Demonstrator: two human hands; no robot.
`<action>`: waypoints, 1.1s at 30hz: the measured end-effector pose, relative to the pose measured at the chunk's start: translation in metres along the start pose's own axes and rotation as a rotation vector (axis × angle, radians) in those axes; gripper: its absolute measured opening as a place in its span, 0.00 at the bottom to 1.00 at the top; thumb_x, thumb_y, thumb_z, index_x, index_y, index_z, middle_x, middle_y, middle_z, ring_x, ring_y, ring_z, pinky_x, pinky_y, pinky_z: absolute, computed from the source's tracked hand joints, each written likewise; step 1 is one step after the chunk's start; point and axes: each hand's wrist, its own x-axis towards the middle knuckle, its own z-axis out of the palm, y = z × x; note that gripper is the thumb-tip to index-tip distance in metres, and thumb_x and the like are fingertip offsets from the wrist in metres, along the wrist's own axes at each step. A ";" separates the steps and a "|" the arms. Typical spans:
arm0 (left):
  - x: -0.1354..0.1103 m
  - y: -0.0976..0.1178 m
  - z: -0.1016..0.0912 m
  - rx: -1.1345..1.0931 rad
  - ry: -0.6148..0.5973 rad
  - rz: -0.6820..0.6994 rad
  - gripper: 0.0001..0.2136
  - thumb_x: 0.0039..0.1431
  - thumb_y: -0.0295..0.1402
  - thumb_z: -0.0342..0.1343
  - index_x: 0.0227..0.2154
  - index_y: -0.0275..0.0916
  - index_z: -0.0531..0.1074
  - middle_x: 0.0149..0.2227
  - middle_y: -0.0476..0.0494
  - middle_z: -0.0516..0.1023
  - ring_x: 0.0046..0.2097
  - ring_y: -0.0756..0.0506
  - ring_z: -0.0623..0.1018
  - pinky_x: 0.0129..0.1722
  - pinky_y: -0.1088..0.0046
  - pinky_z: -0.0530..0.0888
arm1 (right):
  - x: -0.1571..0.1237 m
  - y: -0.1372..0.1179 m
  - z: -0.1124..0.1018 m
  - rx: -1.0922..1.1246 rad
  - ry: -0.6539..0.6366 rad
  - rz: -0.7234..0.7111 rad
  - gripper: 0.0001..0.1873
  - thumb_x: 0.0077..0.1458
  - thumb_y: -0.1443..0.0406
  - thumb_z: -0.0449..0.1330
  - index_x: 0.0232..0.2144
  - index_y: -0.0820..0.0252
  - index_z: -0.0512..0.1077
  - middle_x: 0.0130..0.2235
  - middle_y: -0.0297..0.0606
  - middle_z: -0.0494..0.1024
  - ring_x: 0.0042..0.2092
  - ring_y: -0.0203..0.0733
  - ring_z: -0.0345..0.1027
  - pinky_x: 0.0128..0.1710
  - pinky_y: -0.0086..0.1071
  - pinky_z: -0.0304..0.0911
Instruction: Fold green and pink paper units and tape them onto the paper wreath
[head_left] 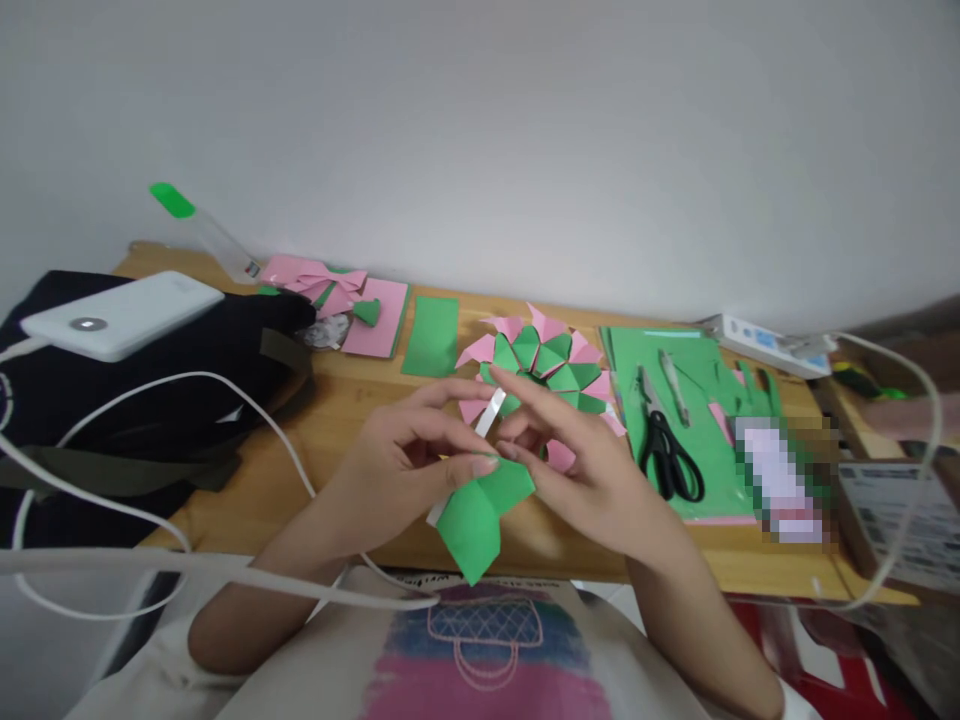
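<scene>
Left hand (405, 450) pinches a green folded paper piece with pointed flaps (471, 530) under its thumb, above the near edge of the light brown wooden table (360, 400). Right hand (581, 465) faces it with fingers bent and narrowly spaced, the tips close to a thin white strip (490, 412) that slants up between the hands; whether it grips the strip or the paper's upper edge, I cannot tell. Just beyond the hands lies a round wheel of pink and green folded paper pieces (551, 352), partly covered by the fingers. Left of the wheel is a flat green paper rectangle (431, 335). To its right, black-handled scissors (666, 455) and a slim pale pen-like tool (673, 385) rest on a stack of green sheets (630, 355). On the far left, a white power bank (127, 312) sits on a black fabric bag (247, 345)
</scene>
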 end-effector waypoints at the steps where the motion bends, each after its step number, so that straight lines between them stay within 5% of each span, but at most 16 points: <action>1: 0.000 0.000 0.000 -0.007 -0.014 0.005 0.02 0.51 0.31 0.64 0.26 0.43 0.81 0.48 0.44 0.77 0.50 0.43 0.76 0.32 0.79 0.75 | -0.002 0.002 -0.002 0.007 0.003 0.032 0.33 0.59 0.71 0.54 0.65 0.54 0.52 0.36 0.34 0.77 0.34 0.34 0.70 0.35 0.31 0.69; 3: 0.001 0.001 0.001 -0.029 -0.042 0.025 0.02 0.52 0.30 0.64 0.26 0.43 0.81 0.48 0.45 0.78 0.51 0.42 0.76 0.33 0.78 0.75 | -0.010 0.010 -0.012 -0.050 0.056 0.141 0.33 0.59 0.68 0.55 0.65 0.57 0.52 0.35 0.34 0.78 0.32 0.35 0.70 0.33 0.31 0.69; 5: 0.002 0.002 0.002 -0.045 -0.064 0.049 0.02 0.52 0.30 0.64 0.26 0.42 0.81 0.48 0.44 0.78 0.50 0.42 0.77 0.32 0.78 0.75 | -0.024 0.023 -0.032 -0.208 0.176 0.338 0.26 0.58 0.62 0.56 0.59 0.61 0.63 0.33 0.37 0.79 0.30 0.37 0.71 0.30 0.32 0.67; 8: 0.001 0.004 0.003 -0.053 -0.070 0.061 0.02 0.52 0.31 0.64 0.26 0.43 0.81 0.48 0.43 0.77 0.53 0.41 0.75 0.34 0.76 0.76 | -0.056 0.053 -0.072 -0.732 0.383 0.864 0.18 0.56 0.60 0.56 0.45 0.63 0.75 0.37 0.46 0.81 0.38 0.48 0.75 0.36 0.37 0.67; 9: 0.000 0.004 0.003 -0.051 -0.081 0.058 0.02 0.52 0.31 0.64 0.27 0.43 0.81 0.49 0.42 0.77 0.53 0.40 0.75 0.34 0.76 0.77 | -0.067 0.064 -0.084 -0.907 0.371 1.064 0.18 0.55 0.60 0.55 0.42 0.64 0.77 0.38 0.50 0.81 0.40 0.53 0.75 0.37 0.40 0.66; 11: -0.001 0.005 0.004 -0.046 -0.100 0.051 0.01 0.52 0.31 0.65 0.27 0.43 0.81 0.50 0.42 0.75 0.51 0.40 0.76 0.32 0.76 0.78 | -0.089 0.084 -0.102 -0.958 0.336 1.175 0.17 0.52 0.63 0.57 0.37 0.72 0.78 0.36 0.59 0.80 0.40 0.61 0.74 0.35 0.43 0.65; 15: -0.002 0.007 0.006 0.004 -0.096 0.074 0.01 0.53 0.32 0.64 0.29 0.43 0.81 0.54 0.43 0.72 0.44 0.44 0.79 0.27 0.79 0.78 | -0.114 0.106 -0.107 -0.973 0.312 1.159 0.19 0.51 0.59 0.57 0.39 0.70 0.77 0.38 0.57 0.78 0.42 0.58 0.73 0.37 0.41 0.64; 19: 0.000 0.008 0.007 0.054 -0.071 0.122 0.02 0.54 0.31 0.63 0.30 0.44 0.80 0.50 0.42 0.75 0.55 0.38 0.73 0.28 0.78 0.79 | -0.120 0.107 -0.099 -1.016 0.421 1.130 0.29 0.52 0.55 0.55 0.50 0.73 0.70 0.48 0.62 0.73 0.49 0.59 0.69 0.42 0.42 0.64; 26: 0.006 0.011 0.002 0.078 -0.092 0.221 0.02 0.54 0.30 0.63 0.29 0.44 0.80 0.51 0.43 0.74 0.54 0.40 0.75 0.43 0.69 0.80 | -0.112 0.107 -0.095 -0.794 0.440 1.157 0.10 0.35 0.57 0.61 0.21 0.57 0.71 0.25 0.48 0.77 0.33 0.61 0.73 0.32 0.44 0.65; 30: 0.007 0.010 -0.009 0.014 -0.085 0.162 0.04 0.53 0.29 0.63 0.29 0.45 0.81 0.57 0.46 0.70 0.51 0.40 0.78 0.44 0.67 0.80 | -0.110 0.090 -0.101 -0.542 0.515 1.064 0.12 0.36 0.54 0.57 0.19 0.54 0.69 0.24 0.44 0.77 0.30 0.54 0.74 0.31 0.42 0.68; 33: 0.010 0.010 -0.019 -0.067 -0.093 0.143 0.04 0.52 0.29 0.64 0.28 0.46 0.82 0.59 0.46 0.69 0.53 0.38 0.77 0.44 0.64 0.80 | -0.104 0.068 -0.101 -0.122 0.652 0.831 0.18 0.35 0.47 0.61 0.22 0.53 0.69 0.24 0.40 0.74 0.27 0.47 0.71 0.27 0.39 0.68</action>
